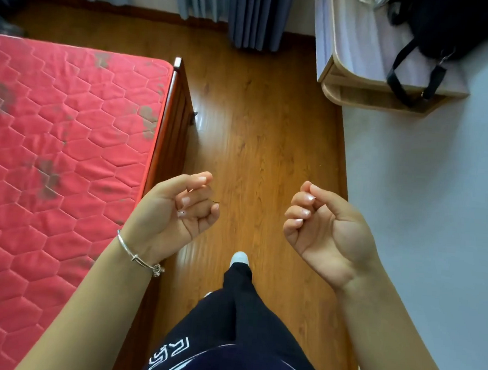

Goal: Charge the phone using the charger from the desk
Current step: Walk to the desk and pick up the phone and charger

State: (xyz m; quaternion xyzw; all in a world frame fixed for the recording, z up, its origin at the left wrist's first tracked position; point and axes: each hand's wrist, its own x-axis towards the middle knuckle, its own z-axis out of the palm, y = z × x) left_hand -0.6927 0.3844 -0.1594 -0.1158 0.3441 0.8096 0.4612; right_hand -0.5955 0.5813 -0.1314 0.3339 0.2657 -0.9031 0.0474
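Observation:
My left hand (182, 209) is raised palm up over the wooden floor, its fingers curled loosely with nothing in them; a silver bangle circles that wrist. Palm up beside it, my right hand (324, 232) has its fingers curled inward and holds nothing. A light wooden desk (358, 69) stands at the top right, far ahead of both hands. No phone and no charger show in this view.
A bed with a red quilted mattress (68, 145) and a dark wooden frame (175, 117) fills the left. A black bag (435, 33) with hanging straps sits on the desk. Blue curtains (256, 17) hang at the back. A pale wall (435, 211) runs along the right. The wooden floor (263, 128) lies between.

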